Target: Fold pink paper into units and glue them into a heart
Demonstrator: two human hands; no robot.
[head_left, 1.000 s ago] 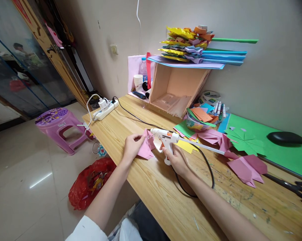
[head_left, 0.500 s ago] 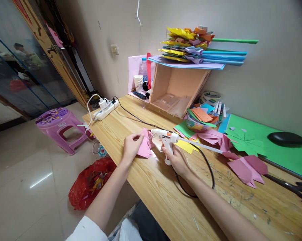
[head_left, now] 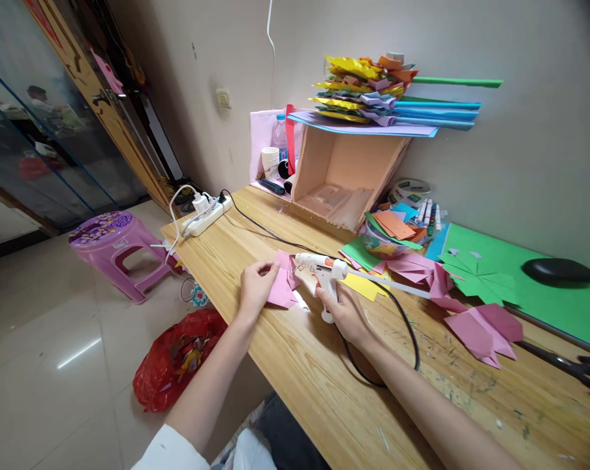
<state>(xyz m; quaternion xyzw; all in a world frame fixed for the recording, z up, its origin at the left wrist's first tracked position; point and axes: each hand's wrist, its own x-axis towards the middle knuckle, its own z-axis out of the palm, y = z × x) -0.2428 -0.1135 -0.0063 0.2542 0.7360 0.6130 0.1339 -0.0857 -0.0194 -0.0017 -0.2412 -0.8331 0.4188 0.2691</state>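
Looking down through my camera, I have the right hand [head_left: 346,314] wrapped around the handle of the white glue gun [head_left: 328,274], above the worktop [head_left: 295,372]. My left hand [head_left: 256,286], near the worktop's left edge, has its thumb and fingers together, pinching the pink paper [head_left: 280,290]. The gun's nozzle points at that paper's right side; I cannot tell whether they touch. A pale glue stick [head_left: 388,283] juts from the gun's back, and the black cord [head_left: 413,320] loops around my right wrist. Off to my right, a folded pink piece [head_left: 481,329] lies beside the black scissors [head_left: 564,365]. Farther back I see a bowl [head_left: 386,245] heaped with paper scraps, and a black mouse [head_left: 559,271] on green sheets. The power strip [head_left: 207,217] sits at the far left corner, while at the back edge an open box [head_left: 351,163] stands beneath stacked paper flowers [head_left: 363,88].
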